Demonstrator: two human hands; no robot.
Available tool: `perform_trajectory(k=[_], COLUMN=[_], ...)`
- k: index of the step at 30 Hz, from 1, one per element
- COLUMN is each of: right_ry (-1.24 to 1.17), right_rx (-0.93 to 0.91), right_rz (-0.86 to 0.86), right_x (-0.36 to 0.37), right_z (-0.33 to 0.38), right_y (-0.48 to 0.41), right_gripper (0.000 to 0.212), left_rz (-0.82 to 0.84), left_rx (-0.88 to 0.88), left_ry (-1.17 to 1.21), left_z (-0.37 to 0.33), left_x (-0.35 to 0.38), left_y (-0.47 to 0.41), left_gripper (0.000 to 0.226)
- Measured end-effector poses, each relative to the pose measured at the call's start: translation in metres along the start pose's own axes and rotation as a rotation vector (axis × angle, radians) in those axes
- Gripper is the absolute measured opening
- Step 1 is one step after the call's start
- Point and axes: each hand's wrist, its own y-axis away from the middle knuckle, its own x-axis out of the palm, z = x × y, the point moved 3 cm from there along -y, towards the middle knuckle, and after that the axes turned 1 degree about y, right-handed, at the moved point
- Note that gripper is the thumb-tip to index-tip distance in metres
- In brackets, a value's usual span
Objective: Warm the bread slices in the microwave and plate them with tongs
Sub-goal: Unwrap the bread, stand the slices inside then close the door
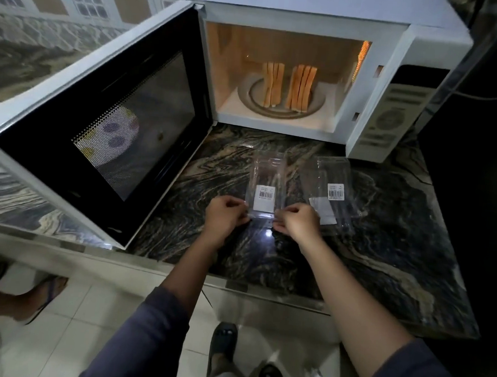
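Dark marbled counter [385,227], microwave [377,50] with its door [71,102] swung open and light on. Bread slices [289,85] stand on edge on the turntable [248,91] inside. Your left hand [224,216] and right hand [298,222] each pinch the near end of a clear labelled packet [267,175]; a second packet [333,179] lies just beside. Looks like an unwrapping step, contents unclear. Next you'd need to pull the seal apart evenly.

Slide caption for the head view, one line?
Left hand and right hand pinch a clear packet; bread slices stand in open microwave.

Print on packet label [265,197] — too small; left-edge foot [48,292] blurred.
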Motion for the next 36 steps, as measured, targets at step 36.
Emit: perform_trajectory(k=[36], right_ry=[-0.324], right_rx=[0.051], right_rz=[0.004], right_x=[-0.006], right_z=[-0.005], right_y=[0.023], right_gripper=[0.017], left_rz=[-0.202], left_rx=[0.195], left_ry=[-0.544], left_z=[-0.014], left_x=[0.006], left_y=[0.022], left_gripper=[0.013])
